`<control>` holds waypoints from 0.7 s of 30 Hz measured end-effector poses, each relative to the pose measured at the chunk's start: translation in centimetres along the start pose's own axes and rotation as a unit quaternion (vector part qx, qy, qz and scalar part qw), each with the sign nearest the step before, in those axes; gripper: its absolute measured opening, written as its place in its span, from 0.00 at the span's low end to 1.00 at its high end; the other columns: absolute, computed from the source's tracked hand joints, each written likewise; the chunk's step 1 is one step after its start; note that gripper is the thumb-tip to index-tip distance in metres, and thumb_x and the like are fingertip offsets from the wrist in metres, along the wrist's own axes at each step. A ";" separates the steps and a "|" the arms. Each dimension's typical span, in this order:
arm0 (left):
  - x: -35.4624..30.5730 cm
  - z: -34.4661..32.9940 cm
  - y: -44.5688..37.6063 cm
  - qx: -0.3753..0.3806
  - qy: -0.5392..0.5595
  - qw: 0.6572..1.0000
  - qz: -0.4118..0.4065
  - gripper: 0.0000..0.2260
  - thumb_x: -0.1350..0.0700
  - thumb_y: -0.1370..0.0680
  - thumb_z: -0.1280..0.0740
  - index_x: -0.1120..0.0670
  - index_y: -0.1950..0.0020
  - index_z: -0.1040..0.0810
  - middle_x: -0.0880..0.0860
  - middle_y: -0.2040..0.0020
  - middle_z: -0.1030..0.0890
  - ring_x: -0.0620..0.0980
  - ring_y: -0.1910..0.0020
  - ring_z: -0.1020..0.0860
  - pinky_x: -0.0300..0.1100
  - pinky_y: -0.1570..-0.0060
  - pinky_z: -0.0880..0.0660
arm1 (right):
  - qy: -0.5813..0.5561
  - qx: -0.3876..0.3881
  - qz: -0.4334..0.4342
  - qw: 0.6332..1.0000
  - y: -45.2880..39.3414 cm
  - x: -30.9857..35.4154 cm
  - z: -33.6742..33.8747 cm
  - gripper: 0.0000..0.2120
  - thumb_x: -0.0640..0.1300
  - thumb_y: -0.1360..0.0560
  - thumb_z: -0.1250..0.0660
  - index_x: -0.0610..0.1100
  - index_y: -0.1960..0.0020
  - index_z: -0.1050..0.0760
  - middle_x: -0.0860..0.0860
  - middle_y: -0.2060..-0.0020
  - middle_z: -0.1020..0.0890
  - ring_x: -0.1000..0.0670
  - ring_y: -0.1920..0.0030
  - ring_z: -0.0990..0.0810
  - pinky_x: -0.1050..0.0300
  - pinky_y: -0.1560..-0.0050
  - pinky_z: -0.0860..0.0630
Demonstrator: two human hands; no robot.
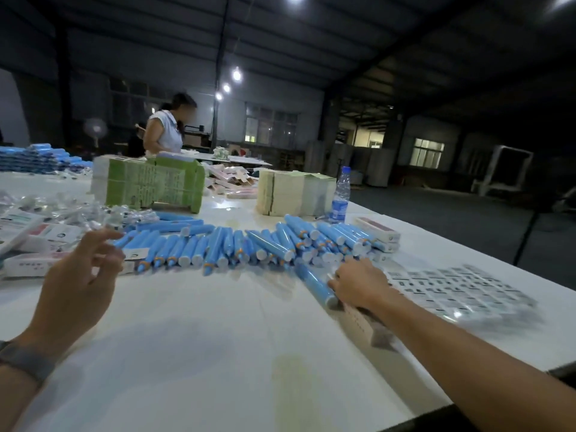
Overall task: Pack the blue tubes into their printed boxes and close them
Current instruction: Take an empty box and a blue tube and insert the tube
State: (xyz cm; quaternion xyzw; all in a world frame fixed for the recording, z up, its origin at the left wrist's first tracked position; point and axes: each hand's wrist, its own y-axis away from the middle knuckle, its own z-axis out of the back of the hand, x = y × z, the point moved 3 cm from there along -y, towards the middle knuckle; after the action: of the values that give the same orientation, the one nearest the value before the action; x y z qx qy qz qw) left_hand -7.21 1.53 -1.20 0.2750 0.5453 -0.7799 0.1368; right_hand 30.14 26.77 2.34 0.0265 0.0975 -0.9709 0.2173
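- Broadly, the white surface [218,338] fills your view, bare just in front of you and crowded farther out.
- Across its middle runs a long heap of blue tubes [249,244], lying every way, with white caps and orange collars.
- Behind the heap stand 2 stacks of flat cartons: a green-printed stack [156,183] to the left and a pale stack [293,194] to the right, with a water bottle [341,194] just beside the pale one.
- Printed boxes [28,238] lie in a loose pile at your far left; more sit at the right end of the heap.
- A label sheet [461,288] lies flat at your right.
- Your right hand [358,283] rests palm down on a printed box [364,322], touching 1 blue tube [314,283] lying apart from the heap; whether its fingers grip anything you cannot tell.
- Your left hand [74,282] hovers above the surface near the heap's left end, fingers [99,238] loosely spread and holding nothing.
- Another person [165,129] stands at the far end.
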 end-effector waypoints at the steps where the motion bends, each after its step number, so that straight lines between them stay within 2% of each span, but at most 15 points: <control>1: 0.5 0.0 0.0 0.001 -0.001 1.000 0.005 0.13 0.38 0.22 0.44 0.34 0.39 0.29 0.36 0.51 0.19 0.49 0.58 0.18 0.47 0.64 0.21 | 0.003 -0.010 -0.006 1.000 -0.1 -0.7 -0.1 0.20 0.58 0.21 0.42 0.46 0.39 0.23 0.46 0.38 0.26 0.42 0.38 0.31 0.48 0.48 0.30; 3: 1.1 0.1 0.0 0.002 -0.009 1.000 0.012 0.13 0.37 0.21 0.44 0.35 0.39 0.28 0.36 0.51 0.19 0.49 0.57 0.18 0.55 0.63 0.19 | 0.006 -0.018 -0.005 1.000 -0.3 -1.2 -0.2 0.20 0.59 0.21 0.42 0.47 0.40 0.23 0.47 0.39 0.25 0.43 0.38 0.31 0.48 0.49 0.31; 4: 1.1 0.2 0.0 0.001 -0.012 1.000 0.014 0.13 0.38 0.21 0.44 0.35 0.39 0.28 0.36 0.51 0.19 0.49 0.57 0.18 0.56 0.63 0.19 | 0.013 -0.018 0.000 1.000 -0.4 -1.1 -0.3 0.19 0.59 0.20 0.42 0.47 0.39 0.23 0.47 0.39 0.26 0.43 0.38 0.31 0.48 0.49 0.31; 5: 1.0 0.2 0.1 0.000 -0.011 1.000 0.016 0.12 0.39 0.21 0.44 0.35 0.40 0.28 0.36 0.51 0.19 0.49 0.58 0.18 0.55 0.63 0.19 | 0.026 -0.019 0.007 0.999 -0.5 -1.1 -0.4 0.19 0.59 0.20 0.42 0.48 0.39 0.23 0.47 0.38 0.26 0.43 0.38 0.31 0.47 0.47 0.31; 8: -0.3 0.2 0.2 -0.002 -0.006 1.000 0.023 0.10 0.40 0.22 0.44 0.33 0.43 0.28 0.35 0.52 0.20 0.45 0.60 0.19 0.42 0.67 0.23 | 0.054 -0.057 0.027 0.997 -0.7 -0.3 0.3 0.16 0.56 0.19 0.42 0.49 0.39 0.23 0.48 0.38 0.26 0.43 0.37 0.32 0.47 0.43 0.30; 9: -1.0 0.1 0.3 0.001 -0.012 1.000 0.024 0.10 0.41 0.23 0.44 0.33 0.44 0.28 0.37 0.53 0.20 0.43 0.61 0.20 0.41 0.68 0.25 | 0.046 -0.089 0.038 0.994 -0.8 0.4 0.7 0.14 0.53 0.19 0.42 0.49 0.40 0.23 0.48 0.38 0.26 0.44 0.37 0.31 0.47 0.43 0.30; 11: -2.0 -0.5 0.5 0.006 -0.021 1.000 0.021 0.09 0.44 0.23 0.42 0.37 0.45 0.26 0.42 0.57 0.19 0.44 0.61 0.20 0.41 0.64 0.25 | 0.001 -0.150 0.068 0.986 -0.5 2.8 1.4 0.14 0.51 0.20 0.43 0.49 0.42 0.22 0.49 0.39 0.24 0.44 0.37 0.30 0.48 0.42 0.28; 13: -3.1 -0.9 0.7 0.000 -0.044 0.999 0.018 0.06 0.53 0.21 0.38 0.45 0.47 0.23 0.47 0.59 0.19 0.52 0.60 0.20 0.47 0.58 0.25 | -0.081 -0.157 0.118 0.977 0.1 7.1 1.7 0.15 0.52 0.20 0.43 0.50 0.42 0.21 0.50 0.41 0.23 0.43 0.38 0.29 0.49 0.43 0.27; 15: -3.9 -1.2 0.9 0.004 -0.082 0.996 0.027 0.06 0.61 0.21 0.35 0.51 0.47 0.22 0.50 0.58 0.20 0.56 0.58 0.20 0.49 0.56 0.26 | -0.149 -0.131 0.178 0.964 0.8 12.6 1.5 0.15 0.53 0.20 0.42 0.51 0.39 0.22 0.50 0.41 0.23 0.44 0.38 0.29 0.49 0.43 0.28; 18: -4.0 -0.8 1.1 0.021 -0.124 0.991 0.051 0.07 0.61 0.22 0.34 0.53 0.46 0.20 0.51 0.55 0.20 0.56 0.51 0.21 0.51 0.52 0.24 | -0.194 -0.086 0.252 0.944 1.4 21.2 1.6 0.18 0.55 0.20 0.42 0.52 0.34 0.26 0.50 0.37 0.25 0.45 0.35 0.30 0.48 0.41 0.30; 20: -3.2 -0.5 1.3 0.056 -0.197 0.975 0.080 0.10 0.59 0.22 0.34 0.52 0.41 0.21 0.53 0.46 0.19 0.57 0.42 0.24 0.52 0.46 0.25 | -0.177 -0.066 0.290 0.938 1.8 26.1 1.6 0.20 0.56 0.20 0.43 0.52 0.30 0.30 0.48 0.34 0.27 0.43 0.33 0.32 0.45 0.38 0.32; 21: -2.6 -0.2 1.3 0.082 -0.256 0.957 0.106 0.13 0.56 0.22 0.35 0.50 0.37 0.22 0.52 0.41 0.21 0.56 0.38 0.26 0.51 0.42 0.26 | -0.167 -0.065 0.304 0.936 2.2 28.3 1.4 0.21 0.57 0.20 0.43 0.51 0.29 0.31 0.48 0.33 0.27 0.42 0.33 0.33 0.44 0.37 0.33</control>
State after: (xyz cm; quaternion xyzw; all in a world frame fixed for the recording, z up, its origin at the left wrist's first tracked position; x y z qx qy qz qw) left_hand -4.33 1.03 -0.78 0.1324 0.3942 -0.8471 0.3309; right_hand 5.51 12.78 0.63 -0.1224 0.1103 -0.8403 0.5165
